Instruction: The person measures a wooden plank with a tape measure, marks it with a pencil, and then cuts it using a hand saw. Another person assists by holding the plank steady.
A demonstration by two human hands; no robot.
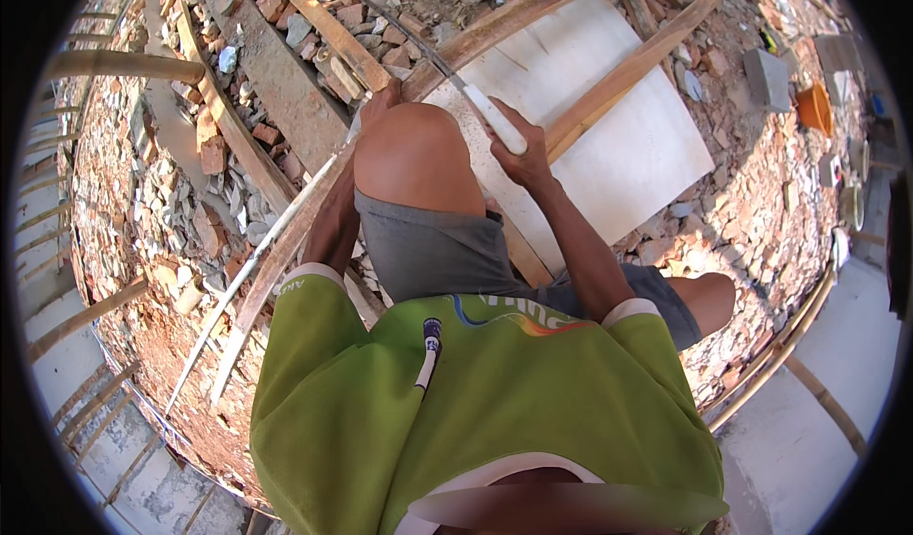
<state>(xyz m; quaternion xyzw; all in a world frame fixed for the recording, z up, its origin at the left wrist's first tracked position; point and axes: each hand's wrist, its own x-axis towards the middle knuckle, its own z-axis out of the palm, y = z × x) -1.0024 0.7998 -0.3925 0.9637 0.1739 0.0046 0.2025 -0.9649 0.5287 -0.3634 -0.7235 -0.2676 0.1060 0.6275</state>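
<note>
My right hand [521, 147] is closed round the white handle of a long, narrow-bladed tool [495, 121]. Its dark blade, seen nearly edge-on, slants up to the left across a wooden plank [518, 19]; whether it is a saw or a machete I cannot tell. Just beyond my raised knee, my left hand [380, 100] grips the plank beside the blade. The knee hides part of that hand and of the wood. Under the plank and to its right lies a flat white board [656, 150].
Another wooden beam [637, 69] lies across the white board. Broken bricks and rubble [176, 240] cover the ground. Several timbers [228, 107] lie at the left. A grey block [767, 80] and an orange container [814, 109] stand at the far right.
</note>
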